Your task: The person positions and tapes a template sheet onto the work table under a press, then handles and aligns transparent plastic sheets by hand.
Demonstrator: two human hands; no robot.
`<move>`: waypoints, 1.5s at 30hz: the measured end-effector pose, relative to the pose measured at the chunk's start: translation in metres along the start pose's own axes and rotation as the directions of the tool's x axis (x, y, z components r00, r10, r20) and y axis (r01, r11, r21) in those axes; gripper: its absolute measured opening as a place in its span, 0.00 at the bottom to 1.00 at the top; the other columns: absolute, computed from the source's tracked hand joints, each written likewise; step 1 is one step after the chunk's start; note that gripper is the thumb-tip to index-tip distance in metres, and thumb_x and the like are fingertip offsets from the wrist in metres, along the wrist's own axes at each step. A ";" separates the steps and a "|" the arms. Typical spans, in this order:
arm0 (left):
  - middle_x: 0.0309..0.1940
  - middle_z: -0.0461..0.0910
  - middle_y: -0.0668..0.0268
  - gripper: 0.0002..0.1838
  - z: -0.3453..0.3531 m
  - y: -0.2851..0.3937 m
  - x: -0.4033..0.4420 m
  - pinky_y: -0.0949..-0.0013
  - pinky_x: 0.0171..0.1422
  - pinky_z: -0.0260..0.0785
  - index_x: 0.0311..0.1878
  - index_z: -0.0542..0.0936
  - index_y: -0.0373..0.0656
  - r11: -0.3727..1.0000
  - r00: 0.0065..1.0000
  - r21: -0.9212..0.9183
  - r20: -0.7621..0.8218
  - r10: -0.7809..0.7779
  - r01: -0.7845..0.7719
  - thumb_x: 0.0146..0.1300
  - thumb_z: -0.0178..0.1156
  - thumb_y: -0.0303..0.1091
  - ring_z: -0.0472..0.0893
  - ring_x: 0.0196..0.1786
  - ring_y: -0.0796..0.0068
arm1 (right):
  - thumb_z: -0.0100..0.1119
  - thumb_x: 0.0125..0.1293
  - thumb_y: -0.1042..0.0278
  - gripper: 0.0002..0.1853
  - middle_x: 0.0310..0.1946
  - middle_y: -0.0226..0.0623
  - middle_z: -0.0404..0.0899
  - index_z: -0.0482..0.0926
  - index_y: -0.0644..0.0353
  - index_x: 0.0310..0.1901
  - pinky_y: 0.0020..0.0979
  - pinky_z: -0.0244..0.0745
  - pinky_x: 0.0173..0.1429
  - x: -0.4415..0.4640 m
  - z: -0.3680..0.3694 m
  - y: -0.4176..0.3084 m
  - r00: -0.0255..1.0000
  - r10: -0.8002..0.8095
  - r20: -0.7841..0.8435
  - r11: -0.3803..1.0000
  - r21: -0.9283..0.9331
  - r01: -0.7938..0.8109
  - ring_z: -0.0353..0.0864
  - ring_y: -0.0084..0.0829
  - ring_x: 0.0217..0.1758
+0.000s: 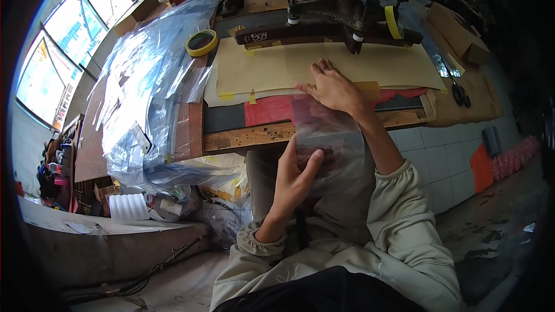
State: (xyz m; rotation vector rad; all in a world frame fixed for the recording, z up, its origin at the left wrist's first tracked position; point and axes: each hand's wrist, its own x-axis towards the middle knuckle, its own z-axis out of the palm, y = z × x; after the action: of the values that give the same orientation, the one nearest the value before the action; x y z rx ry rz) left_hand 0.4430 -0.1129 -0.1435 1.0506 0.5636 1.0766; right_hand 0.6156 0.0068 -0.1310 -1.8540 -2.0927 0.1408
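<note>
My left hand [296, 178] is below the bench edge and grips a clear plastic sheet [338, 147], with the thumb in front and the fingers behind. The sheet's upper end rests over the bench edge, close under my right wrist. My right hand [336, 88] lies with fingers stretched on a cream-coloured sheet [260, 69], touching its front part. Beneath the cream sheet's front edge shows a red strip [269, 110] on a dark surface. Small yellow tape pieces [252, 97] sit along that edge.
A dark machine bar [329, 36] spans the back of the cream sheet. A yellow tape roll [202, 43] lies at left on piled clear plastic [150, 81]; another tape roll [394, 22] hangs on the machine. Black scissors [461, 93] and a cardboard box [457, 32] are at right.
</note>
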 end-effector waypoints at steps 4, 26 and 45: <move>0.45 0.79 0.62 0.22 -0.002 -0.002 0.001 0.74 0.53 0.71 0.62 0.64 0.33 1.000 1.000 -0.006 0.005 -0.015 0.015 0.67 0.54 0.25 0.80 0.47 0.78 | 0.46 0.65 0.35 0.45 0.63 0.64 0.61 0.63 0.80 0.60 0.42 0.53 0.73 0.002 0.007 0.003 1.000 0.013 -0.025 1.000 0.009 -0.012 0.56 0.54 0.70; 0.45 0.80 0.60 0.20 0.005 0.007 0.007 0.74 0.52 0.73 0.61 0.65 0.32 0.998 1.000 -0.060 0.004 -0.028 0.029 0.67 0.54 0.24 0.80 0.47 0.77 | 0.51 0.65 0.42 0.38 0.59 0.65 0.66 0.67 0.79 0.57 0.43 0.63 0.67 0.013 -0.003 0.006 1.000 0.008 0.022 0.998 -0.057 -0.006 0.67 0.55 0.63; 0.46 0.78 0.62 0.22 0.001 -0.006 0.009 0.74 0.56 0.69 0.62 0.65 0.34 0.996 1.000 0.085 0.018 0.016 -0.017 0.66 0.55 0.24 0.78 0.49 0.79 | 0.55 0.63 0.44 0.37 0.55 0.65 0.69 0.70 0.79 0.53 0.42 0.66 0.64 0.011 -0.013 0.010 0.999 -0.010 0.044 1.000 0.002 0.010 0.70 0.55 0.60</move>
State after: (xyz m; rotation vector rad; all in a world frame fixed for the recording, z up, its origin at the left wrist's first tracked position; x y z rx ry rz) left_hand 0.4498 -0.1061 -0.1472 1.1398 0.5926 1.0646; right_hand 0.6282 0.0169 -0.1199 -1.8554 -2.1300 0.1831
